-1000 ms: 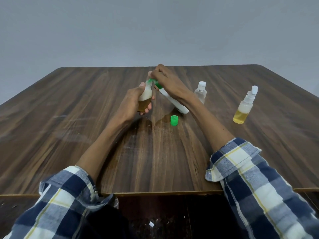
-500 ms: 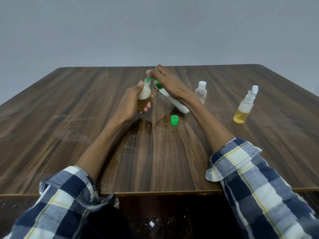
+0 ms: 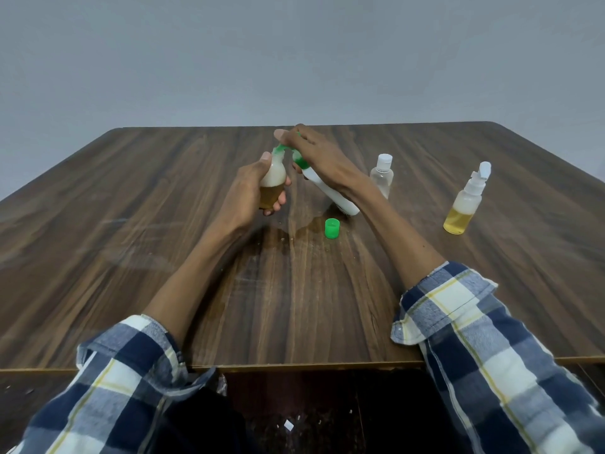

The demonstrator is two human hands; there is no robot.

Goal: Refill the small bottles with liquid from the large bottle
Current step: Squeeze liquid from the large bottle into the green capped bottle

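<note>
Left grip: we wrap the half-filled small bottle (image 3: 272, 181)
Right grip: we clutch the tilted large white bottle (image 3: 327, 188)
Risk: nozzle misalignment adds to the counter (image 3: 131, 224) spill (image 3: 307, 226)

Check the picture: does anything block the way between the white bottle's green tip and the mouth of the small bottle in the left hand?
Nothing visible does: the white bottle, tilted in the right hand, brings its green tip right to the small bottle in the left hand.

Wood-grain table (image 3: 131, 224), wet patch (image 3: 294, 229), grey wall (image 3: 294, 54).
</note>
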